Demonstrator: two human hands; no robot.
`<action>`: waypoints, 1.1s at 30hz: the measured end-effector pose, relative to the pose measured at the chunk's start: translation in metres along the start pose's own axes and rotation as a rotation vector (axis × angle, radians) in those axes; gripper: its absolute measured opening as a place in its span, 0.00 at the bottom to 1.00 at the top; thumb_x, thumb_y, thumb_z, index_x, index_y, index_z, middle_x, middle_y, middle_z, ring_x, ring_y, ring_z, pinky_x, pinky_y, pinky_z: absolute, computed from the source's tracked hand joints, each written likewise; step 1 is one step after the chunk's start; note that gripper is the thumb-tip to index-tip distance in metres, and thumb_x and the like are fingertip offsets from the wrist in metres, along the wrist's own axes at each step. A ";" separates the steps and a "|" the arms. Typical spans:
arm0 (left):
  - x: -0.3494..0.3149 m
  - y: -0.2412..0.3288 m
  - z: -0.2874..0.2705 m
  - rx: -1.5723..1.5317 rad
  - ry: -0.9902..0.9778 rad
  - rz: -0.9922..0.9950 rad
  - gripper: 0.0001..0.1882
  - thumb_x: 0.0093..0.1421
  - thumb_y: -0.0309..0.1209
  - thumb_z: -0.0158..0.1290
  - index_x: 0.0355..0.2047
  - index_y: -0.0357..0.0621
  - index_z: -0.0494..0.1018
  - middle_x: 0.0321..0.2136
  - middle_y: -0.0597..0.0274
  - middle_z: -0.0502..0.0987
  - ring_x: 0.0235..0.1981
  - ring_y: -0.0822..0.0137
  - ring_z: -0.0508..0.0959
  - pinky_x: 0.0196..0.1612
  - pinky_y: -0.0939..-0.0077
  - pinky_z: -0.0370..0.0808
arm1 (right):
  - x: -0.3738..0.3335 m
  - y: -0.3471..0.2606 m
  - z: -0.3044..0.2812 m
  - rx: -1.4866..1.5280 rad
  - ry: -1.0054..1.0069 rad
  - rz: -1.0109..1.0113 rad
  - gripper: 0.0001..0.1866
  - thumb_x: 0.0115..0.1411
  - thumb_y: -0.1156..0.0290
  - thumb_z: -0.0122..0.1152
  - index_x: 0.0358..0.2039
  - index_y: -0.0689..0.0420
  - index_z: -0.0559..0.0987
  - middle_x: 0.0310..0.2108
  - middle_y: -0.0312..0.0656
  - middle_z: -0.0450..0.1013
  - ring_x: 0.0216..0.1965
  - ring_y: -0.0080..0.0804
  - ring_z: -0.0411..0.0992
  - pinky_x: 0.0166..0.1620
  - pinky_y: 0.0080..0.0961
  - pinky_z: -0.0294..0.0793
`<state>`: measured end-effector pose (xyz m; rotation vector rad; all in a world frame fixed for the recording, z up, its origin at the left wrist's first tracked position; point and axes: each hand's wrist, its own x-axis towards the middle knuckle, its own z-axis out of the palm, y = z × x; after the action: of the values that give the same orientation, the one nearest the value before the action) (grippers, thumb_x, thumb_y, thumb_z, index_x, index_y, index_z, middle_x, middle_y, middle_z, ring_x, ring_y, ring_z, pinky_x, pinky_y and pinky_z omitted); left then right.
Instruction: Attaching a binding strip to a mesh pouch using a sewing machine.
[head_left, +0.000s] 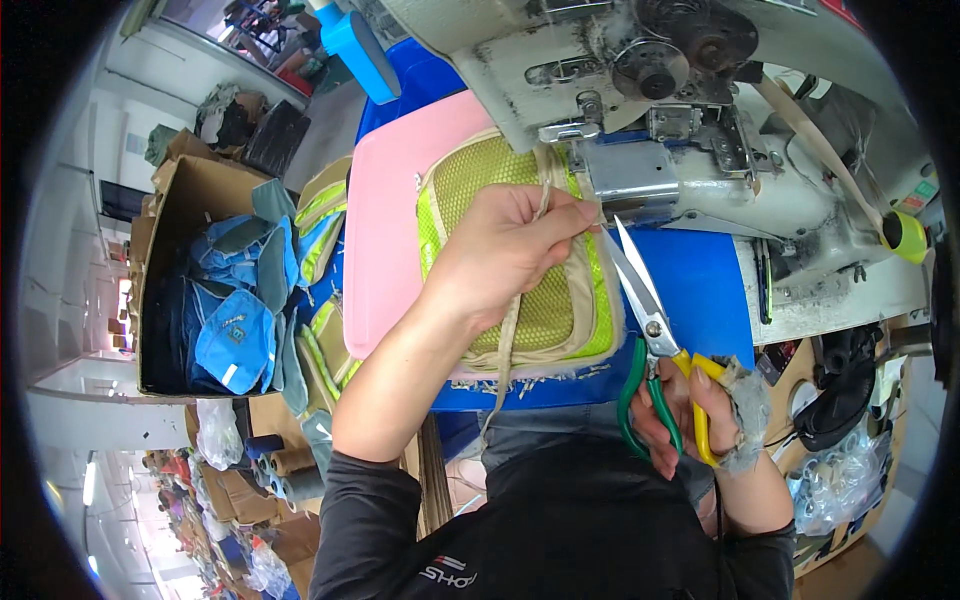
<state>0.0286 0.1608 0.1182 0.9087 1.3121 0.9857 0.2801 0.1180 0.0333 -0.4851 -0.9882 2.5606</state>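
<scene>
My left hand point(515, 235) is closed in a pinch on a narrow beige binding tape point(509, 335), close to the sewing machine's point(625, 170) metal arm end. Below the hand lies a bag panel point(545, 325) of olive mesh with lime-green sides and beige edging. My right hand point(690, 410) grips a pair of scissors point(652, 325) with one green and one yellow handle. Their blades are parted, tips up beside my left fingertips. What lies between the blades is too small to tell. Grey wrapping covers part of the yellow handle.
A pink board point(390, 225) lies under the panel on a blue surface point(690, 280). Thread scraps line its near edge. At left stands a cardboard box point(165, 300) of blue fabric pieces, with lime-trimmed pieces point(320, 225) beside it. A blue bottle point(358, 55) is behind.
</scene>
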 end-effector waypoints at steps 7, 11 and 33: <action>0.002 0.000 -0.002 -0.036 -0.030 -0.022 0.10 0.64 0.33 0.57 0.34 0.37 0.78 0.16 0.75 0.68 0.12 0.86 0.58 0.15 0.89 0.48 | 0.000 -0.003 0.002 -0.004 0.016 0.006 0.35 0.63 0.31 0.42 0.43 0.56 0.66 0.23 0.41 0.65 0.15 0.27 0.66 0.17 0.26 0.75; 0.001 0.002 0.000 -0.007 -0.029 -0.027 0.08 0.66 0.30 0.53 0.35 0.37 0.75 0.15 0.77 0.65 0.12 0.84 0.58 0.15 0.86 0.49 | 0.000 -0.004 0.000 0.008 -0.017 0.014 0.35 0.63 0.31 0.42 0.44 0.56 0.66 0.23 0.41 0.65 0.15 0.28 0.66 0.17 0.26 0.75; 0.001 0.001 0.002 -0.030 -0.039 -0.022 0.09 0.67 0.31 0.52 0.35 0.37 0.74 0.14 0.76 0.65 0.12 0.84 0.58 0.15 0.86 0.49 | 0.000 -0.007 0.003 0.017 -0.038 0.032 0.38 0.62 0.30 0.40 0.41 0.60 0.61 0.22 0.43 0.64 0.13 0.28 0.65 0.14 0.28 0.74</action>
<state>0.0300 0.1623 0.1192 0.8846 1.2688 0.9643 0.2804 0.1215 0.0405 -0.4523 -0.9785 2.6141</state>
